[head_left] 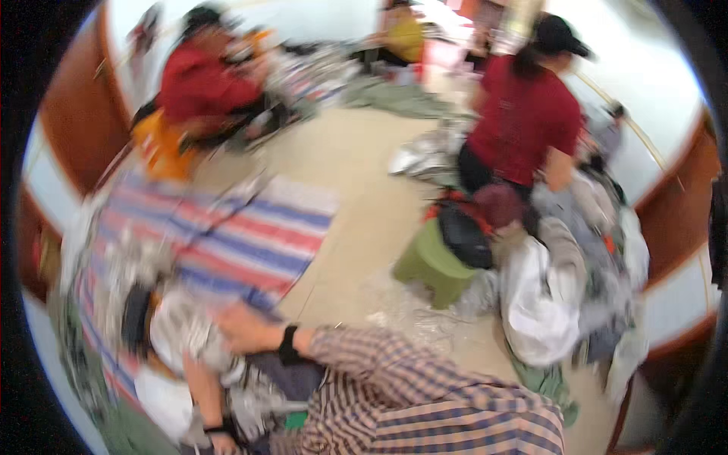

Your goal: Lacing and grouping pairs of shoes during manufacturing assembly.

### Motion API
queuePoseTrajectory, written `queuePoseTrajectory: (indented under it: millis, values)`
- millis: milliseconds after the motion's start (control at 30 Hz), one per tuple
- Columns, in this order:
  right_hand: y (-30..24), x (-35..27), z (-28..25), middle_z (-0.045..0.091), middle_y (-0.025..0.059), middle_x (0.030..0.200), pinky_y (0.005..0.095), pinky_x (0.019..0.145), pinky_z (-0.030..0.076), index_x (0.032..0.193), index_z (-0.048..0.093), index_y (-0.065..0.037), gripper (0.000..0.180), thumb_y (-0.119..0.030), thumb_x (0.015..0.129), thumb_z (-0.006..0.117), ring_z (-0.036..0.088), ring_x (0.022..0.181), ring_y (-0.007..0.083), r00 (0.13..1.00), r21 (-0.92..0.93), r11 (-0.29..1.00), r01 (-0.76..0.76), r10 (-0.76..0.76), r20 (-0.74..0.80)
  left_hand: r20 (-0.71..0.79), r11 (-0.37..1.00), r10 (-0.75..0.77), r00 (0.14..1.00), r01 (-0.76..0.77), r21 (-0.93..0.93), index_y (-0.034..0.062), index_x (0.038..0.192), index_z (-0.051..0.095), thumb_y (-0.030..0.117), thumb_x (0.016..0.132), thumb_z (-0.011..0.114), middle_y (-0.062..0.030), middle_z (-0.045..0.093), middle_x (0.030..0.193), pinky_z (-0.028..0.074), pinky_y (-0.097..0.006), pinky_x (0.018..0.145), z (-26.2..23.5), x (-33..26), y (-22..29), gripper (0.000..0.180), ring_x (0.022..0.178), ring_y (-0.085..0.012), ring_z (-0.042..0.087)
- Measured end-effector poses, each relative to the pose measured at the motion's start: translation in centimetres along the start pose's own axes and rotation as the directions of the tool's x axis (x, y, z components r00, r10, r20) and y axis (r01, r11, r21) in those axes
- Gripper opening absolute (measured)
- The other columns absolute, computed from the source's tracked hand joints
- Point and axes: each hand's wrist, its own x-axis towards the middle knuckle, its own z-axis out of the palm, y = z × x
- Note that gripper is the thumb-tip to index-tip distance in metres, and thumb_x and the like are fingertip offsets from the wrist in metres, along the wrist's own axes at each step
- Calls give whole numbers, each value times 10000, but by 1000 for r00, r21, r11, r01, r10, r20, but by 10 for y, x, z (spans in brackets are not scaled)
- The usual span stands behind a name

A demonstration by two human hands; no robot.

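The left hand (199, 373) and right hand (240, 327) touch a whitish bundle (174, 327), blur hiding whether the hands grasp it.

In the lower left of the frame, blurred by motion, the right hand (244, 331) and left hand (203, 377) are at a pale crumpled bundle (182, 330); the exact grip is too blurred to tell. Both wrists wear dark bands, and a checked sleeve (425, 379) fills the bottom centre. A striped sheet (280, 235) in red, white and blue spreads across the left. Right of centre stands a green stool (428, 265) with a dark pad (464, 236) on top, near a white sack (538, 315). People in red tops are at upper left (201, 87) and upper right (523, 121); one in yellow (403, 39) sits at top centre.
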Motion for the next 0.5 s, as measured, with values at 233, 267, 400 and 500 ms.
queuePoseTrajectory:
  millis: [233,267,400,500]
  values:
    - [3,1,-19,560,182,946,410,934,302,1333,343,-2,742,-261,700,630,495,983,316,998,49,997,-55,54,15,-23,938,-149,989,149,312,-79,1304,341,44,892,420,-265,416,1307,340,-397,995,-30,22,124,437,1204,-379,407]
    - [1,3,-20,560,182,946,410,934,302,1333,343,-2,742,-261,700,630,495,983,316,999,50,998,-45,45,8,-32,937,-144,989,146,316,-79,1304,341,44,892,420,-265,416,1307,340,-397,995,-32,22,123,437,1204,-379,407]
    - [-2,5,-16,568,167,932,393,896,318,1302,369,31,745,-323,697,621,507,945,293,999,-71,997,-42,43,6,-66,916,-26,997,51,398,-81,1300,348,42,888,419,-268,431,1292,336,-400,998,-32,18,122,436,1195,-386,413]
    - [-2,6,-8,570,163,944,393,892,318,1285,379,55,746,-372,715,599,505,954,285,998,-171,984,-39,47,46,-72,899,-17,997,47,436,-83,1300,347,30,878,405,-276,440,1279,332,-398,1000,-25,22,86,441,1191,-391,416]
